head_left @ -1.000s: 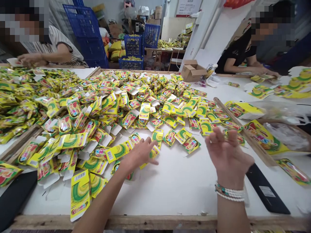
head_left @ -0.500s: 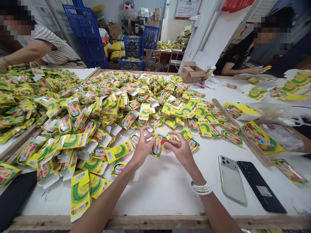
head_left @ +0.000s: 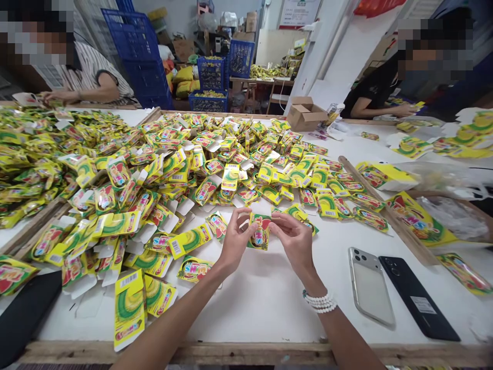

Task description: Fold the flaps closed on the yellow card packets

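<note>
Holding one yellow carton [head_left: 261, 234] in both hands over a white tabletop [head_left: 269, 298].

Pinched at its left edge by the left hand [head_left: 234, 241] and at its upper right by the right hand [head_left: 295, 241], fingers of both narrow and closed on it; raised just off the tabletop, at the near edge of a sprawling heap of like cartons [head_left: 173, 164]. Beaded bracelet [head_left: 319, 302] on the right wrist. Off to the right, flat and side by side, a silver phone [head_left: 370, 285] and a black phone [head_left: 418, 303].

Both hands, left [head_left: 234, 241] and right [head_left: 295, 241], pinch a yellow packet [head_left: 261, 232], apparently a small carton.
</note>
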Available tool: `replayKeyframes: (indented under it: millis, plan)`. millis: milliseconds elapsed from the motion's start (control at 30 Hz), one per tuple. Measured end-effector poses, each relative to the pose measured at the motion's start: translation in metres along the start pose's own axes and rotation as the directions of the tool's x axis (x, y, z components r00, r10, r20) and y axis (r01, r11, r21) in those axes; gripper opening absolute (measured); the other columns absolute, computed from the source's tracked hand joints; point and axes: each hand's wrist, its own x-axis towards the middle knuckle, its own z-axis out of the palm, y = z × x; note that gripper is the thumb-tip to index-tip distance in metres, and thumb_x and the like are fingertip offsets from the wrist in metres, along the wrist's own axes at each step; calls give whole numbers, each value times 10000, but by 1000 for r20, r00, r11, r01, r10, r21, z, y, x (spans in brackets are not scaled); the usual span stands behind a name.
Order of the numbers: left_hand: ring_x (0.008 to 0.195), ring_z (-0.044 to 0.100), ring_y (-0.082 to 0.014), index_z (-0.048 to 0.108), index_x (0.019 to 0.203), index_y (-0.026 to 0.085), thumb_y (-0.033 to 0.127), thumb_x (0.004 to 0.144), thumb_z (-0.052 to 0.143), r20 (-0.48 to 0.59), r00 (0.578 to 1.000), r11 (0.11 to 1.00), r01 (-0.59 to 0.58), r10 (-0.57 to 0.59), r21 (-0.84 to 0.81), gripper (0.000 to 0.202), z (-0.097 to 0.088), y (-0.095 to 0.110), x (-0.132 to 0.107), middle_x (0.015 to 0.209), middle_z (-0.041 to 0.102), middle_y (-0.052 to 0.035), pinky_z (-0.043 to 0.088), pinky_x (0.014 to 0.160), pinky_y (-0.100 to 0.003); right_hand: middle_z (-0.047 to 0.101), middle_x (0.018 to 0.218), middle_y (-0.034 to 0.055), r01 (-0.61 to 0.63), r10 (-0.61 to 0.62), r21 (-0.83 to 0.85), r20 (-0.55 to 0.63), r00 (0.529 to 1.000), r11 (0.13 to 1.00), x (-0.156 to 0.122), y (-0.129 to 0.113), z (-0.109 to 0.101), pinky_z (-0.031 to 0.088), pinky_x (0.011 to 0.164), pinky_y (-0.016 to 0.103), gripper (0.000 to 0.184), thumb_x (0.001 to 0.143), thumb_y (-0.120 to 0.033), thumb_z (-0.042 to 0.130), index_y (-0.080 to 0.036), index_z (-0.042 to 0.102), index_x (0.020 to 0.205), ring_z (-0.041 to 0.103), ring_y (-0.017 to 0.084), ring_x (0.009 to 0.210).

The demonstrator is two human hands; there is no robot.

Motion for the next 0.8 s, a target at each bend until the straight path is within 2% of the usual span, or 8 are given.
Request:
replayKeyframes:
  millis: [200,367,500,667,800]
  plan:
    - [900,642,-138,561,1116,231,386,765,822,20,1000,1000,15,-14,-10,464,-1,-3,-2,1113,655,-47,522,735,-212,762,1048,67,154,-136,-132,131,982,979,-2,-7,1,568,808,327,246,865,-237,638,-205,776,1066,709,213,901]
    - [903,643,-133,557,1153,256,392,817,777,46,999,999,-1,-1,43,424,-3,-1,-3,1131,672,-35,515,748,-214,762,1111,56,116,-96,-116,167,981,986,0,-6,-1,562,851,334,256,865,-234,632,-219,792,1064,708,232,1001]
    - [1020,653,-166,567,1271,271,403,821,772,45,999,994,-29,24,103,512,-3,1,-2,1230,665,-62,526,830,-245,759,1132,57,130,-107,-121,182,977,984,0,-8,-2,563,857,337,272,874,-229,618,-218,786,1087,710,232,1002]
    - [997,654,-177,632,1215,239,407,805,780,39,999,994,-28,24,105,467,-3,1,-2,1168,687,-69,531,824,-255,758,1120,60,153,-127,-126,194,973,980,0,-9,-2,568,833,335,274,869,-218,611,-219,774,1089,711,226,955]
    - [942,640,-160,666,1081,208,425,819,753,50,998,992,-45,39,116,352,-1,1,-3,1179,672,-58,523,782,-241,753,1137,64,137,-113,-97,216,970,986,1,-8,-2,569,848,336,296,860,-222,616,-219,764,1116,711,229,979]
